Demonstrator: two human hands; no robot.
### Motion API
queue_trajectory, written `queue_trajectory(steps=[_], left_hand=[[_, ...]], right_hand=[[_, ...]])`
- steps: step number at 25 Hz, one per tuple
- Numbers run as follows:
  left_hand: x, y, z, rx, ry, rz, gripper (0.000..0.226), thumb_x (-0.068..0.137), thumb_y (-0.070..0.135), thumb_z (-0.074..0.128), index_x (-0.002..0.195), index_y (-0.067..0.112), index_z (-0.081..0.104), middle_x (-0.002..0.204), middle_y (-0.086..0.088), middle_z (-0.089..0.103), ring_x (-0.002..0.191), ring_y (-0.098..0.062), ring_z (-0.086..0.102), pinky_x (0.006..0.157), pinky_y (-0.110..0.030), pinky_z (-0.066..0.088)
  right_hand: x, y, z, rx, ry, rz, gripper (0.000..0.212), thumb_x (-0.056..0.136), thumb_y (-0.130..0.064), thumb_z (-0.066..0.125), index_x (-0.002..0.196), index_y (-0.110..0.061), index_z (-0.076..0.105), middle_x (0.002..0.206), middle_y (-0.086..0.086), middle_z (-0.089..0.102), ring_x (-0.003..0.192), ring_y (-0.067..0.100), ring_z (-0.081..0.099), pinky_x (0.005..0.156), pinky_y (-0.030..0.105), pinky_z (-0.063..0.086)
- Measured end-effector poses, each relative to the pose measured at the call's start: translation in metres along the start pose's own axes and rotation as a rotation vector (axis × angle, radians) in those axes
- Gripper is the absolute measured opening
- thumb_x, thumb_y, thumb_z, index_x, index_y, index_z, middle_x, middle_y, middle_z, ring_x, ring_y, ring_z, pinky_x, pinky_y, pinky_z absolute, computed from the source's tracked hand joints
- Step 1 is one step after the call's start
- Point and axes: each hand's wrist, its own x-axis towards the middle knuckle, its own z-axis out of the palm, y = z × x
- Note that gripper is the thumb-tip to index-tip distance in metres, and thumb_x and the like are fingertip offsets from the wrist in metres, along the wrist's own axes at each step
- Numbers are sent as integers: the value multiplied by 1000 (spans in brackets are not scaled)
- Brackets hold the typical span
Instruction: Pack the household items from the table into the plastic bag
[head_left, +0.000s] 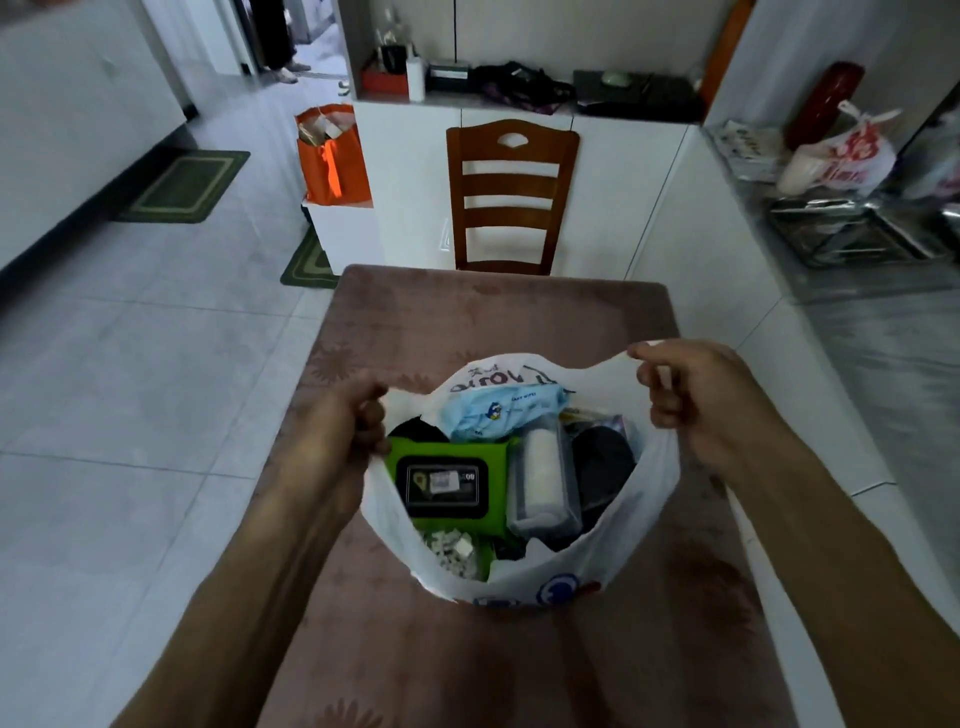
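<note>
Your left hand (349, 415) grips one handle of the white printed plastic bag (639, 525), and your right hand (696, 395) pinches the other, holding its mouth wide above the mauve flower-patterned tabletop (467, 317). Inside lie a green wipes pack with a black lid (448, 480), a pale blue wipes pouch (498, 410), a clear box holding a white roll (544, 475) and something dark and round (605, 465). A brown wooden slatted chair (511, 195) stands at the table's far end.

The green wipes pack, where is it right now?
In the head view, the green wipes pack lies inside the white plastic bag, on its left side, just below the blue wipes pack and beside a clear box.
</note>
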Motion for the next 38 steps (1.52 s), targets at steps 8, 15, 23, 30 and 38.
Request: queue_trajectory(steps=[8, 15, 23, 30, 38], left_hand=[[51, 89, 32, 89, -200, 70, 11, 79, 20, 56, 85, 11, 59, 57, 1, 47, 45, -10, 42, 44, -22, 36], [107, 74, 60, 270, -163, 47, 12, 79, 11, 56, 86, 6, 64, 58, -3, 47, 42, -14, 40, 42, -26, 36], [123, 75, 44, 437, -201, 139, 12, 89, 12, 53, 88, 12, 64, 72, -5, 61, 64, -20, 58, 56, -25, 54], [129, 64, 26, 496, -140, 95, 15, 90, 10, 58, 103, 10, 66, 90, -8, 72, 78, -20, 68, 63, -29, 51], [119, 54, 16, 464, -179, 86, 4, 86, 13, 69, 89, 11, 70, 91, -7, 76, 85, -24, 71, 75, -33, 56]], right_hand=[[68, -72, 1, -106, 88, -20, 10, 90, -9, 52, 91, -9, 62, 67, 2, 54, 35, 6, 33, 32, 17, 25], [105, -23, 6, -66, 179, 82, 18, 94, -4, 48, 85, -7, 63, 58, 3, 50, 44, 13, 42, 43, 24, 40], [110, -18, 30, -34, 288, 26, 14, 94, -9, 52, 86, -9, 64, 64, 5, 54, 49, 14, 42, 45, 26, 35], [99, -4, 29, -75, 310, 84, 11, 93, -9, 60, 103, -5, 64, 76, 8, 63, 66, 18, 58, 61, 27, 49], [87, 9, 39, -77, 251, -18, 34, 87, -12, 71, 120, -9, 62, 101, 7, 67, 77, 12, 62, 57, 18, 50]])
